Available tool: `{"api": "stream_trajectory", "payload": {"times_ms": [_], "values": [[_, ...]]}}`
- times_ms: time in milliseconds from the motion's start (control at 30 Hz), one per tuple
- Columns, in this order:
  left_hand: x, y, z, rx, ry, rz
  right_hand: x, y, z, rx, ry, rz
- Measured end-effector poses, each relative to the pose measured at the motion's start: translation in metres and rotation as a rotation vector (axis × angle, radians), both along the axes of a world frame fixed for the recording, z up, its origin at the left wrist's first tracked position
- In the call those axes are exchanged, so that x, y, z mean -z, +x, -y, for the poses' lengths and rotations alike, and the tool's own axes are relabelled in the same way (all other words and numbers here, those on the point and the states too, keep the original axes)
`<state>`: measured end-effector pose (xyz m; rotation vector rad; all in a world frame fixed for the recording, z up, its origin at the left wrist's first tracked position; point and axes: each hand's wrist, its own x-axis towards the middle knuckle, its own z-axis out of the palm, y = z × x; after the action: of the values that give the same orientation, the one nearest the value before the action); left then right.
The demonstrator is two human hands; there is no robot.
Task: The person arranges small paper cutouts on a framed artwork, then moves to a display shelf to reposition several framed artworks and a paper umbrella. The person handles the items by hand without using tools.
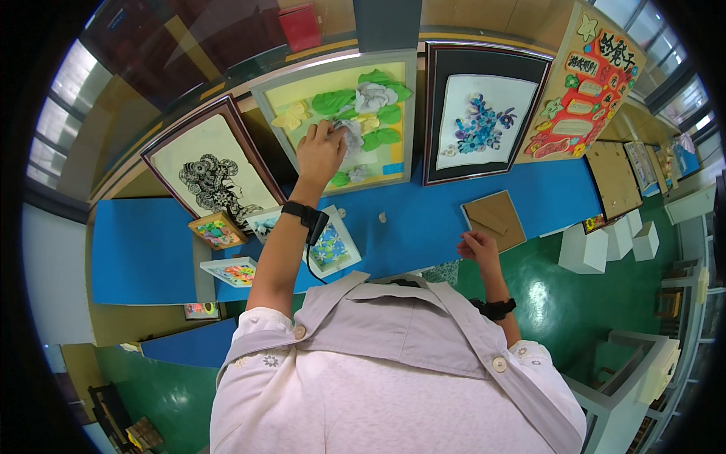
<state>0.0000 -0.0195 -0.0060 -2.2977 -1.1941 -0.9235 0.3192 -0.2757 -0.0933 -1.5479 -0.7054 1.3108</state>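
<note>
My left hand point(322, 148) reaches into a grey-framed floral picture point(262, 91), its fingertips pinched on a grey paper flower point(353, 139). Green paper leaves point(333, 103), a yellow paper butterfly point(290, 116) and another grey flower point(374, 97) surround it. My right hand point(479, 247) hangs loosely curled near the lower left edge of a brown backing board or frame back point(502, 215), with nothing seen in its fingers. Both wrists wear black straps. Two small pale pieces point(382, 217) point(341, 213) lie on the blue tabletop point(414, 227).
A framed black papercut portrait point(210, 181) leans at left, a framed blue quilled flower picture point(482, 127) at right. Small framed pictures point(331, 245) crowd around my left forearm. Farther right stand a red decorated poster point(584, 102) and white boxes point(584, 249) on the green floor.
</note>
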Motion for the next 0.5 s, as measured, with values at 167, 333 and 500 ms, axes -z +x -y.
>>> {"api": "stream_trajectory", "payload": {"times_ms": [167,333,500], "values": [[-0.001,-0.003,0.017,-0.065,-0.084,0.061,-0.001,-0.007,-0.001,-0.027,-0.016,0.018],[-0.003,-0.010,0.030,-0.010,-0.158,0.171,-0.003,-0.013,-0.006,-0.036,-0.022,-0.007],[-0.014,-0.030,0.058,0.022,-0.286,0.284,0.027,-0.018,-0.038,-0.323,0.093,0.364]]}}
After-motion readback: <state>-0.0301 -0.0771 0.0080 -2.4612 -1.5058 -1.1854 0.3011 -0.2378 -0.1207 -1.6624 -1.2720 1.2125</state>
